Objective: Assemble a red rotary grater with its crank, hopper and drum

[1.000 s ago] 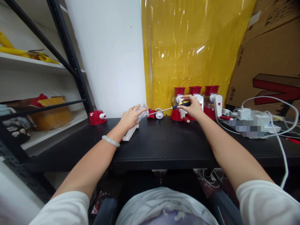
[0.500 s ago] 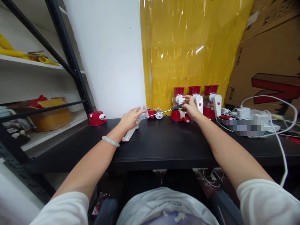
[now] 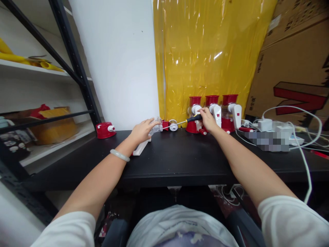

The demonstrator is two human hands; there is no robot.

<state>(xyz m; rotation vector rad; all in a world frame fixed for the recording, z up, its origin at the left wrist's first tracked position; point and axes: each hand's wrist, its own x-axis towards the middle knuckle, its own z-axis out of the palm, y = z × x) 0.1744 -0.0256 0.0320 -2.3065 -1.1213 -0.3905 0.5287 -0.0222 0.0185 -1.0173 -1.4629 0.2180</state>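
Note:
My left hand (image 3: 142,131) is closed around a clear plastic housing (image 3: 157,125), steadying it above the black table. A white crank arm (image 3: 141,147) sticks out below that hand toward me. In my right hand (image 3: 208,120) is a screwdriver (image 3: 194,118), gripped by the end of its black and yellow handle. Its thin metal shaft points left, and the tip meets the clear housing; exactly where it seats is too small to tell. Just behind lie a small red part (image 3: 166,125) and a round white piece (image 3: 173,125).
Three red and white hand-crank machines (image 3: 229,116) stand behind my right hand. A red base (image 3: 105,130) sits at the table's left. White cables and chargers (image 3: 266,123) crowd the right end. A black shelf frame (image 3: 74,58) rises at left, and a large cardboard box (image 3: 290,68) leans at right.
The fingers of my right hand have shifted on the screwdriver handle, the raised ones coming lower. My left hand and the housing stay nearly still; the whole view has moved slightly.

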